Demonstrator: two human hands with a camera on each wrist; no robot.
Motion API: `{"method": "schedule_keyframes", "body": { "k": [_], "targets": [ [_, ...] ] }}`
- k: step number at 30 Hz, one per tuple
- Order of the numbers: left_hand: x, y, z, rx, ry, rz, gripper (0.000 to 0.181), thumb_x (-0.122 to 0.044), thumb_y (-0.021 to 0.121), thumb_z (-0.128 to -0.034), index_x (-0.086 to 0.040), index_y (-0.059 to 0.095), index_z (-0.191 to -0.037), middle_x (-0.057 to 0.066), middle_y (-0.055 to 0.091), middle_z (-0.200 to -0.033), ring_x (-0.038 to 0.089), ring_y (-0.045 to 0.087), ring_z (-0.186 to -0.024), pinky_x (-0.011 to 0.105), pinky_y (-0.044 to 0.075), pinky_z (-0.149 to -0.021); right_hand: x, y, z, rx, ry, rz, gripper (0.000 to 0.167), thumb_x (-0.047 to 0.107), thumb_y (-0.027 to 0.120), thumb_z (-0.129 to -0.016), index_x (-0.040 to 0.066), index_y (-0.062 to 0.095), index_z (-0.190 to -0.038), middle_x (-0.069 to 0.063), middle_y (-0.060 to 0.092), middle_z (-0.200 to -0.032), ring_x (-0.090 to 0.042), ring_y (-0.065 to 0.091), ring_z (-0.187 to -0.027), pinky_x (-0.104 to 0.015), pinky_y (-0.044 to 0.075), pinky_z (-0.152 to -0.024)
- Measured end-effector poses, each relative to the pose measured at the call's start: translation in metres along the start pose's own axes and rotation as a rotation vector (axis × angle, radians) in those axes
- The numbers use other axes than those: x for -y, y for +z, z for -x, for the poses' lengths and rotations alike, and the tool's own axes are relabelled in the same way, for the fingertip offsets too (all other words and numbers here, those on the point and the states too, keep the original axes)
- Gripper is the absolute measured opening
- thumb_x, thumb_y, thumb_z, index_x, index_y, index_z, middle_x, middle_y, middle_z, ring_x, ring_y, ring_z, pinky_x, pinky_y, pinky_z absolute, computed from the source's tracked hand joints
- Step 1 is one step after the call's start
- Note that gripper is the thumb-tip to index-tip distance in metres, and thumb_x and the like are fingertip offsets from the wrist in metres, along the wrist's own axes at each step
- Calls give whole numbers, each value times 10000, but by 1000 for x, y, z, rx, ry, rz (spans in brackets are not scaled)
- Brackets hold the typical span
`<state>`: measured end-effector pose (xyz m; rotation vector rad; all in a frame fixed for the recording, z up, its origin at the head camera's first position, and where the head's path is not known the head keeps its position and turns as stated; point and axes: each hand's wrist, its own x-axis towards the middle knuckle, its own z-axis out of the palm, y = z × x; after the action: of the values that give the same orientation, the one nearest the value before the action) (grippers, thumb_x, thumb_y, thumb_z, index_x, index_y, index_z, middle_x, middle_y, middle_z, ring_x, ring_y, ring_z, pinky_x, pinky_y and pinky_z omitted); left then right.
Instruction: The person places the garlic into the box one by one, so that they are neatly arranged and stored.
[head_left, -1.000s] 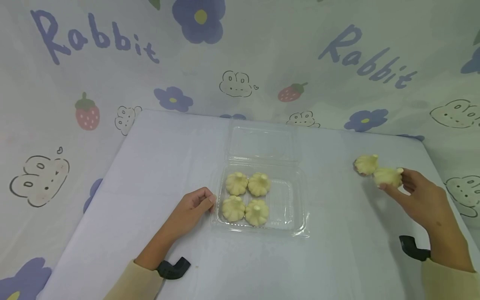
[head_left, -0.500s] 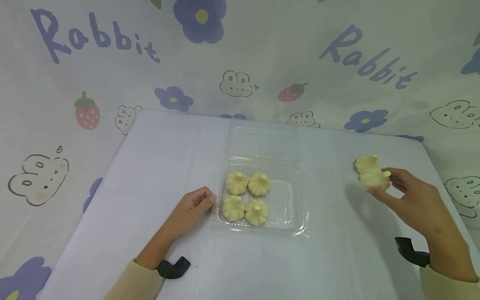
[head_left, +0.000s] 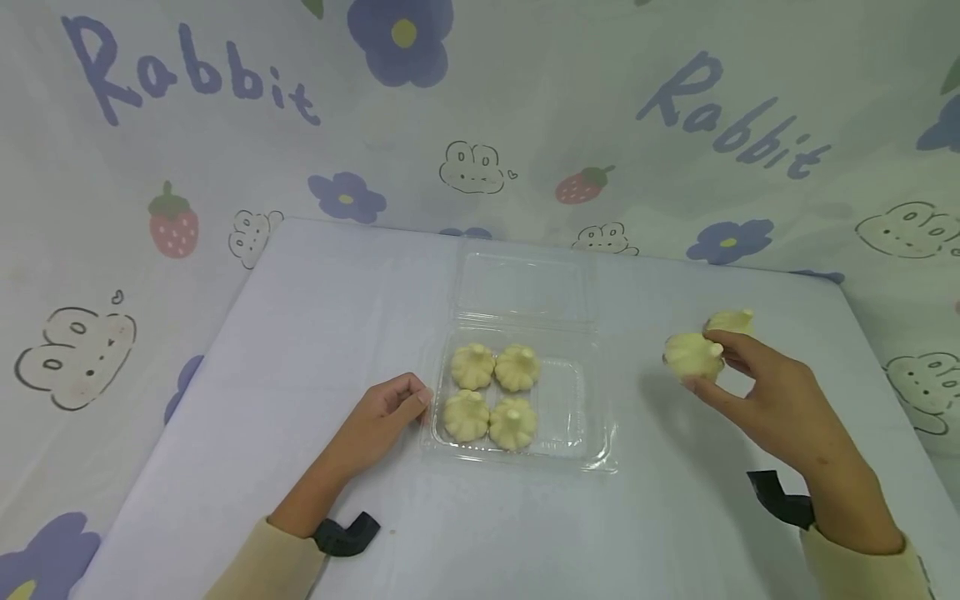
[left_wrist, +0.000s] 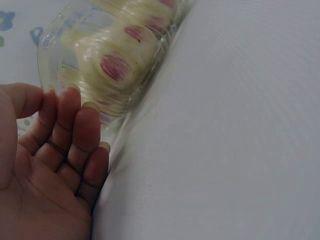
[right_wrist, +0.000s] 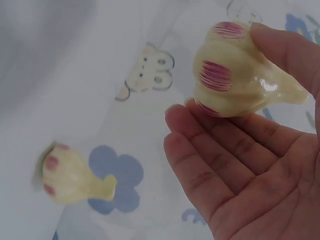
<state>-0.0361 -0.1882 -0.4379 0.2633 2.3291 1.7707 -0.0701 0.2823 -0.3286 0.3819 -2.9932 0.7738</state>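
In the head view, my right hand (head_left: 765, 396) pinches a garlic bulb (head_left: 692, 357) between thumb and fingers, above the table right of the clear plastic clamshell box (head_left: 600, 417). Pink streaks show on this cream-coloured bulb (right_wrist: 225, 65) in the right wrist view. A second loose bulb (head_left: 729, 322) sits on the table behind it, partly covered. At the box's left edge my left hand (head_left: 386, 421) holds the rim; in the left wrist view, thumb and forefinger meet at the plastic edge (left_wrist: 44, 65). Several bulbs (head_left: 491, 396) fill the left and middle of the box.
The box's hinged lid (head_left: 525, 287) lies open towards the back. A white cloth covers the table (head_left: 337, 308), and a printed curtain (head_left: 525, 92) hangs behind its far edge. A black strap piece (head_left: 347, 535) sits at each wrist.
My right hand has carried the held garlic bulb leftwards, away from the other loose bulb and closer to the box. My left hand and the box have stayed in place.
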Motion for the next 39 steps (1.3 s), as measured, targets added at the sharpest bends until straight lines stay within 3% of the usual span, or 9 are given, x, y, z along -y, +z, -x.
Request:
{"method": "schedule_keyframes", "body": {
  "k": [8,17,27,39],
  "targets": [
    [0,1,0,6,-1,15,251,-227,556,-1105,-68,615,-920,69,601,-849,246,561,-851,290,462,-762,22,18,-9,48,-64,-29,603,315,844,-913,88,579,-1405,-178,663,-1316,-517,630,-1183,-679,477,-933],
    [0,1,0,3,-1,18,251,-222,557,-1105,-65,615,-916,71,604,-846,247,560,-843,289,461,-754,42,30,-16,79,-115,-21,585,307,842,-910,58,587,-1374,-123,665,-1301,-359,623,-1190,-596,481,-955],
    [-1,0,0,0,-7,8,251,-230,560,-1104,-69,619,-920,75,599,-846,244,552,-845,278,451,-752,63,44,-17,162,-160,-17,614,274,856,-893,44,576,-1390,-101,636,-1350,-334,605,-1219,-563,489,-991],
    [-3,0,0,-3,-21,-5,249,-229,561,-1103,-66,622,-924,77,596,-840,234,546,-842,273,446,-750,73,63,-16,268,-314,12,567,271,881,-869,75,617,-1330,-56,622,-1340,-263,581,-1268,-497,497,-1025]
  ]
}}
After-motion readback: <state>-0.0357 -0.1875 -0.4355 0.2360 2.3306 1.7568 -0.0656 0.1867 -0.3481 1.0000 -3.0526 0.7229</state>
